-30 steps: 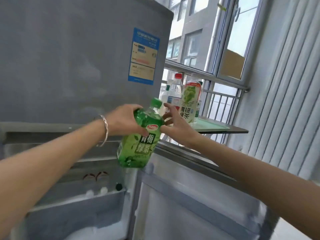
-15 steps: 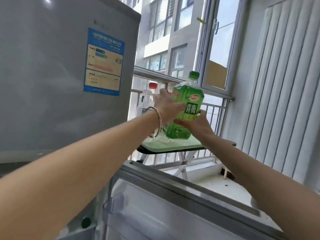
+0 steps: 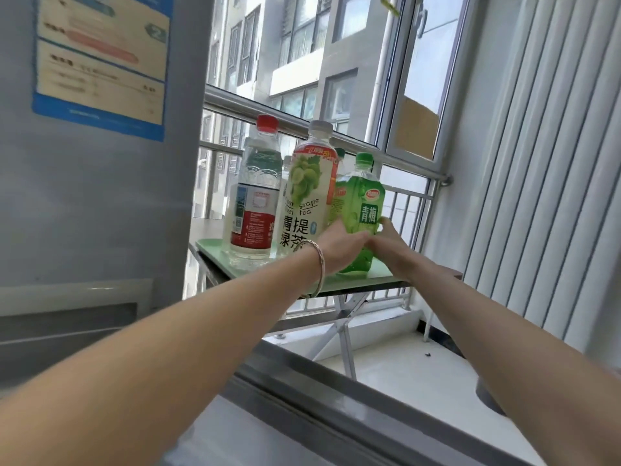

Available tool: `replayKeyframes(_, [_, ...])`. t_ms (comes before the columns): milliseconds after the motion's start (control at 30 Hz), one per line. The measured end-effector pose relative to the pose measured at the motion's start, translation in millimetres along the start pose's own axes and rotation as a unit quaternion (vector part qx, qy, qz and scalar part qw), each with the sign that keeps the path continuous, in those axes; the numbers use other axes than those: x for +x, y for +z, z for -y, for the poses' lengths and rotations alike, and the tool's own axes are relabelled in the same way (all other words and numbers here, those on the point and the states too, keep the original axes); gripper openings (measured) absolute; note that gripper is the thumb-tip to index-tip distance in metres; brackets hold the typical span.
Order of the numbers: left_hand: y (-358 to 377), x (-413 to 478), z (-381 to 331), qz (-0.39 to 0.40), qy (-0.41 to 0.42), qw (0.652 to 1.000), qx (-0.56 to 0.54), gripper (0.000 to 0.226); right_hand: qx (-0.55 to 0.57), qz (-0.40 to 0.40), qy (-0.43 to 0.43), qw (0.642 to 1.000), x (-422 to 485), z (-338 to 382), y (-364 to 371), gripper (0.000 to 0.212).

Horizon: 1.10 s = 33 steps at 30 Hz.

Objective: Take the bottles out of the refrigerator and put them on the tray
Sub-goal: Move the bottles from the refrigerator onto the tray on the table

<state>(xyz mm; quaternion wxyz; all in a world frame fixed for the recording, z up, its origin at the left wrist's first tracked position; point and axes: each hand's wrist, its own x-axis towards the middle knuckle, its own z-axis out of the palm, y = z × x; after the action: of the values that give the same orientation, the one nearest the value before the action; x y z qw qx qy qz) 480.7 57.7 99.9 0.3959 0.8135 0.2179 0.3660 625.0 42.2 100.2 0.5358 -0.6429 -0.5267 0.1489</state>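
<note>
Head view, from the left: the grey refrigerator [image 3: 100,196] wall carries a blue-edged label [image 3: 100,58]. Beside it, a pale green tray [image 3: 215,253] on a folding table bears a clear red-capped bottle [image 3: 257,193], then a white-capped grape tea bottle [image 3: 307,193] just beside it. Next stands the green bottle [image 3: 364,203], upright on the tray. The left hand [image 3: 339,245], with a bracelet [image 3: 317,267] at the wrist, wraps its fingers around the bottle's lower left side; the right hand [image 3: 386,242] clasps the opposite side. Vertical blinds [image 3: 537,163] fill the right.

Head view, forward, close above tray [image 3: 235,269]
</note>
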Motion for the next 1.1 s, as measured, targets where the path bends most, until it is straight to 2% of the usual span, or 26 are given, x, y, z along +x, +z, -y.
replayKeyframes(67, [-2,3,2,0.0,-0.004,1.0,-0.016,0.042,-0.003,0.001,0.002,1.0,8,-5,0,0.091])
replayKeyframes(100, [-3,3,1,0.001,-0.013,1.0,-0.026,0.039,-0.006,0.001,0.005,1.0,9,-7,1,0.09])
replayKeyframes(167, [-8,3,0,0.002,-0.039,0.999,-0.038,0.026,-0.017,0.005,0.009,1.0,0,-1,3,0.065])
replayKeyframes(200, [-12,2,0,0.004,-0.049,0.998,-0.039,0.026,-0.027,0.005,0.011,1.0,-2,1,4,0.058])
replayKeyframes(233, [-16,-2,-1,0.008,-0.057,0.998,-0.037,0.027,-0.028,-0.004,0.011,1.0,-5,1,4,0.062])
replayKeyframes(267, [-20,-6,-2,0.009,-0.064,0.997,-0.036,0.027,-0.047,-0.038,0.01,0.998,-11,1,4,0.079])
replayKeyframes(300, [-26,-14,-4,0.009,-0.066,0.997,-0.031,0.025,-0.082,-0.092,-0.003,0.992,-17,4,6,0.093])
replayKeyframes(333, [-32,-21,-5,0.006,-0.065,0.998,-0.027,0.024,-0.129,-0.152,-0.019,0.98,-24,6,8,0.093])
replayKeyframes(400, [-48,-41,-11,0.001,-0.063,0.998,-0.019,0.021,-0.221,-0.249,-0.06,0.941,-44,13,18,0.065])
replayKeyframes(467, [-69,-66,-19,0.004,-0.074,0.997,-0.01,0.015,-0.276,-0.271,-0.118,0.915,-67,27,33,0.043])
replayKeyframes(533, [-91,-93,-25,0.002,-0.08,0.997,0.019,0.014,-0.279,-0.245,-0.174,0.912,-91,43,54,0.033])
replayKeyframes(667, [-137,-150,-19,0.002,-0.133,0.989,0.069,0.017,-0.259,-0.16,-0.227,0.925,-138,81,112,0.025])
replayKeyframes(767, [-165,-194,1,-0.005,-0.174,0.982,0.073,0.014,-0.239,-0.087,-0.245,0.935,-172,101,169,0.019])
replayKeyframes(900, [-201,-251,33,-0.005,-0.221,0.966,0.131,0.017,-0.256,0.027,-0.247,0.934,-207,108,248,0.011])
replayKeyframes(967, [-220,-276,52,0.001,-0.253,0.953,0.167,0.015,-0.303,0.104,-0.254,0.912,-218,98,285,0.02])
replayKeyframes(1100, [-254,-325,104,-0.001,-0.308,0.921,0.239,0.028,-0.385,0.265,-0.259,0.845,-231,63,368,0.04])
